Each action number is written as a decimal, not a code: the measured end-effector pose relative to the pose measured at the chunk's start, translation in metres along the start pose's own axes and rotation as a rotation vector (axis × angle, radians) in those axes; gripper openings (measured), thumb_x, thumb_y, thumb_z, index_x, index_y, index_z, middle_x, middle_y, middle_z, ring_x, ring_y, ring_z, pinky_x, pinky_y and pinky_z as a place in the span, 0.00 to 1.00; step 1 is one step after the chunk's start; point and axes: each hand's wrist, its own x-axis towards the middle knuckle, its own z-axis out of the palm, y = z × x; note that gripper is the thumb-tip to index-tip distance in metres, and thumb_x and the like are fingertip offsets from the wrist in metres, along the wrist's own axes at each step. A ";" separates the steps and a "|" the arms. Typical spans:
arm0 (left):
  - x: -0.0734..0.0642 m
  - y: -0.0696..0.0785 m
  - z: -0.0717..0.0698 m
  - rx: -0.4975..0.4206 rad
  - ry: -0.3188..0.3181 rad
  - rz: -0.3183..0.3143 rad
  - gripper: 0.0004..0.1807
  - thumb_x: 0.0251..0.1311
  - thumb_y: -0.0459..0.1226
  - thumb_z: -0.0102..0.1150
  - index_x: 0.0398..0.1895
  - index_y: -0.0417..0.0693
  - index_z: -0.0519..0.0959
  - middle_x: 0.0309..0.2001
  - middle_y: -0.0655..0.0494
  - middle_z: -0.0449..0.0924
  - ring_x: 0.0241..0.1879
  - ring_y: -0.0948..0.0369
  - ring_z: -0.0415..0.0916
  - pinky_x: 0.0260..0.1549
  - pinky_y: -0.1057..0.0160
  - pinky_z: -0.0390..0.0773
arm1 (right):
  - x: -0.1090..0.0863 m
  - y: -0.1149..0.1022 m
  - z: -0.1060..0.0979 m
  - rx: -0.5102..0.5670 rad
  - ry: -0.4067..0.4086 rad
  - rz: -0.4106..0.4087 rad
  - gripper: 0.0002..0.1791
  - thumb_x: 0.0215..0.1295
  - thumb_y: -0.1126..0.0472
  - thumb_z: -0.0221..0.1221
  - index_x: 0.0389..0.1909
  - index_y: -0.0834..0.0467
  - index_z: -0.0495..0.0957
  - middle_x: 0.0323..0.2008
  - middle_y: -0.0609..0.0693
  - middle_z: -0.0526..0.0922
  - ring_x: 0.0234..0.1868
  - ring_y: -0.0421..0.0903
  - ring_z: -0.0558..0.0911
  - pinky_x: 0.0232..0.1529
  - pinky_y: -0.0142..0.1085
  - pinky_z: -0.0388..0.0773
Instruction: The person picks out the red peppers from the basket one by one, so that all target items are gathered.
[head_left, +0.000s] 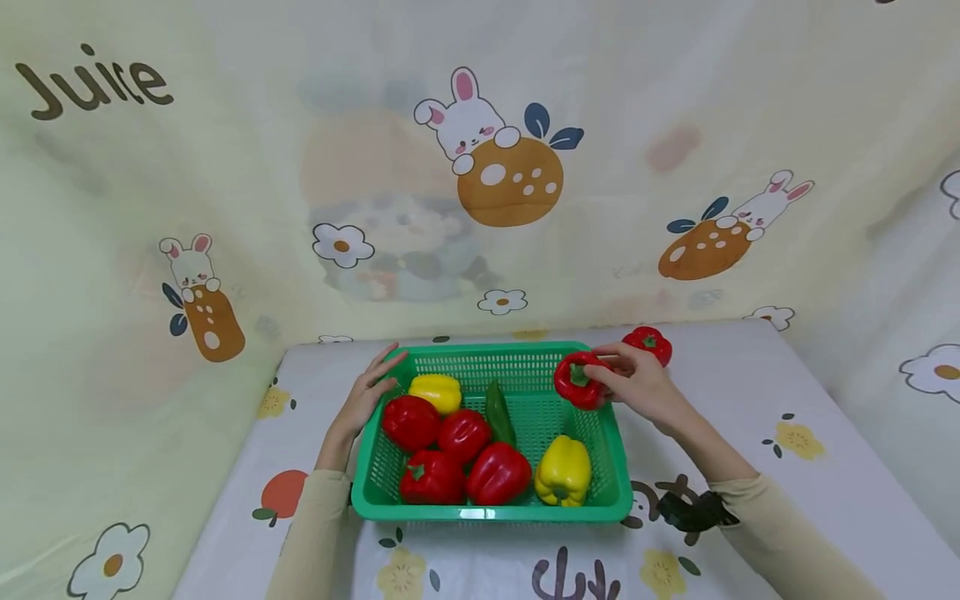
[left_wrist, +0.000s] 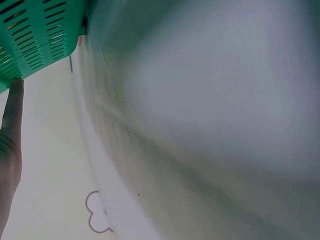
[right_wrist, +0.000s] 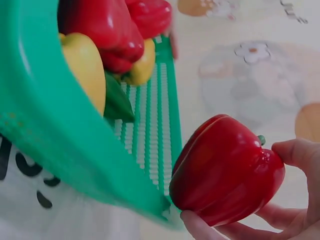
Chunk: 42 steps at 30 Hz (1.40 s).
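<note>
My right hand [head_left: 637,385] grips a red bell pepper [head_left: 579,381] over the back right corner of a green plastic basket [head_left: 491,514]. The right wrist view shows thumb and fingers around the pepper's [right_wrist: 225,170] stem end. My left hand [head_left: 362,406] rests its extended fingers against the basket's back left corner; a finger [left_wrist: 15,100] touches the outer wall in the left wrist view. In the basket lie several red bell peppers [head_left: 498,473], a yellow one [head_left: 436,392] at the back left, another yellow one [head_left: 563,471] at the front right, and a green cucumber-like vegetable [head_left: 498,412].
Another red bell pepper [head_left: 649,342] lies on the table behind my right hand, outside the basket. A patterned cloth covers the table [head_left: 720,400], and a printed curtain [head_left: 600,275] hangs behind it. A black band [head_left: 697,510] is at my right wrist.
</note>
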 end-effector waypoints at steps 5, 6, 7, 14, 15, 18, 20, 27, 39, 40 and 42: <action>0.002 0.001 -0.004 0.015 0.011 0.025 0.25 0.70 0.24 0.43 0.70 0.30 0.64 0.77 0.38 0.47 0.76 0.42 0.39 0.68 0.34 0.44 | 0.005 0.004 -0.017 -0.013 0.081 0.044 0.30 0.71 0.52 0.58 0.64 0.69 0.68 0.54 0.71 0.75 0.38 0.51 0.84 0.37 0.37 0.84; 0.002 0.001 -0.005 0.019 0.009 0.022 0.25 0.70 0.25 0.43 0.70 0.31 0.64 0.77 0.38 0.47 0.76 0.42 0.39 0.68 0.34 0.44 | 0.006 0.006 -0.021 -0.011 0.094 0.059 0.30 0.72 0.51 0.57 0.64 0.69 0.68 0.54 0.71 0.74 0.39 0.51 0.83 0.37 0.37 0.84; 0.002 0.001 -0.005 0.021 0.007 0.019 0.25 0.70 0.24 0.43 0.70 0.31 0.64 0.77 0.38 0.47 0.76 0.42 0.39 0.68 0.34 0.44 | 0.006 0.008 -0.024 -0.003 0.105 0.077 0.31 0.72 0.50 0.56 0.64 0.70 0.67 0.55 0.71 0.74 0.40 0.51 0.83 0.38 0.37 0.84; 0.000 0.000 -0.002 0.010 0.001 0.015 0.25 0.70 0.24 0.43 0.69 0.29 0.64 0.77 0.38 0.46 0.75 0.40 0.38 0.67 0.33 0.42 | 0.008 0.028 -0.044 0.015 0.186 0.169 0.35 0.73 0.46 0.53 0.66 0.71 0.64 0.59 0.72 0.70 0.38 0.40 0.80 0.37 0.39 0.84; 0.000 -0.001 -0.002 0.008 0.005 0.016 0.25 0.70 0.24 0.43 0.69 0.30 0.64 0.77 0.38 0.46 0.75 0.41 0.39 0.68 0.33 0.42 | 0.008 0.031 -0.046 0.015 0.194 0.175 0.35 0.73 0.46 0.52 0.66 0.71 0.64 0.59 0.72 0.70 0.36 0.39 0.80 0.36 0.39 0.84; -0.002 -0.001 -0.001 0.007 0.010 0.017 0.24 0.70 0.25 0.43 0.69 0.30 0.64 0.77 0.38 0.47 0.75 0.41 0.39 0.68 0.33 0.42 | 0.007 0.040 -0.052 0.024 0.199 0.198 0.36 0.74 0.46 0.51 0.66 0.72 0.63 0.59 0.73 0.69 0.36 0.39 0.80 0.35 0.40 0.84; -0.002 -0.001 -0.001 0.010 0.010 0.015 0.25 0.70 0.24 0.43 0.69 0.30 0.64 0.77 0.38 0.47 0.75 0.40 0.39 0.67 0.33 0.42 | 0.006 0.046 -0.057 0.027 0.200 0.220 0.36 0.74 0.45 0.51 0.66 0.72 0.63 0.60 0.73 0.68 0.37 0.41 0.79 0.36 0.40 0.84; -0.001 0.000 -0.001 0.006 0.011 0.002 0.25 0.70 0.24 0.43 0.70 0.32 0.64 0.77 0.40 0.47 0.76 0.42 0.39 0.68 0.34 0.42 | 0.006 0.068 -0.068 0.068 0.203 0.277 0.38 0.74 0.42 0.49 0.68 0.72 0.60 0.64 0.73 0.63 0.40 0.44 0.79 0.40 0.43 0.83; -0.001 0.000 -0.001 0.021 0.012 0.005 0.25 0.69 0.24 0.42 0.69 0.30 0.64 0.76 0.35 0.46 0.75 0.39 0.39 0.67 0.32 0.42 | 0.006 0.091 -0.073 0.174 0.184 0.368 0.41 0.76 0.43 0.44 0.71 0.75 0.52 0.69 0.75 0.55 0.38 0.38 0.78 0.40 0.39 0.83; -0.001 0.000 -0.001 0.016 0.013 0.004 0.25 0.69 0.24 0.42 0.69 0.30 0.64 0.76 0.35 0.46 0.75 0.39 0.39 0.67 0.32 0.42 | 0.006 0.093 -0.073 0.178 0.180 0.377 0.42 0.76 0.43 0.44 0.72 0.75 0.51 0.69 0.75 0.55 0.38 0.38 0.78 0.41 0.39 0.83; 0.000 -0.004 -0.001 0.016 0.020 0.011 0.25 0.69 0.24 0.42 0.69 0.31 0.65 0.76 0.35 0.46 0.75 0.40 0.39 0.67 0.32 0.42 | 0.006 0.097 -0.073 0.183 0.177 0.389 0.43 0.75 0.42 0.44 0.72 0.75 0.49 0.70 0.74 0.54 0.38 0.37 0.77 0.41 0.38 0.83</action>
